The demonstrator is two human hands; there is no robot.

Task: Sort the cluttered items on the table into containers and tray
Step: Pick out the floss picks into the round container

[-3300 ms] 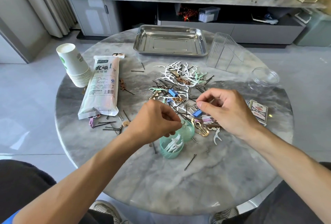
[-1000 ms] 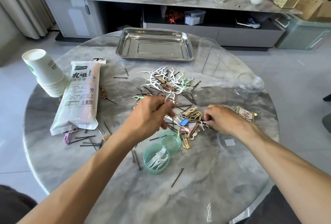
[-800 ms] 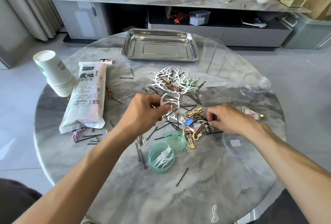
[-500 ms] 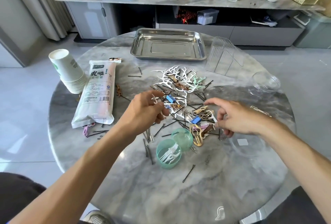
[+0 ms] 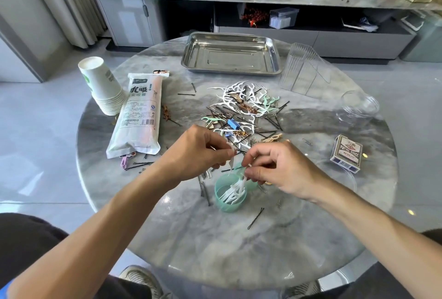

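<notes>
A small green round container [image 5: 229,204] near the table's middle holds several white floss picks [image 5: 233,192]. Just above it my left hand [image 5: 198,152] pinches a white floss pick [image 5: 231,158] that hangs down toward the container. My right hand [image 5: 279,167] pinches another white pick at the container's far rim. Behind both hands lies a heap of floss picks, black hairpins and clips [image 5: 244,112]. A steel tray [image 5: 230,53] stands at the far edge, with nothing in it.
A straw bag [image 5: 141,114] and a stack of paper cups [image 5: 102,85] lie at the left. A clear ribbed holder [image 5: 303,69], a clear round jar [image 5: 358,107] and a playing-card box [image 5: 346,154] are at the right. Loose hairpins [image 5: 255,218] lie scattered nearby.
Both hands have come back from the heap to just above the green container, each now holding a white pick. The camera view has shifted slightly.
</notes>
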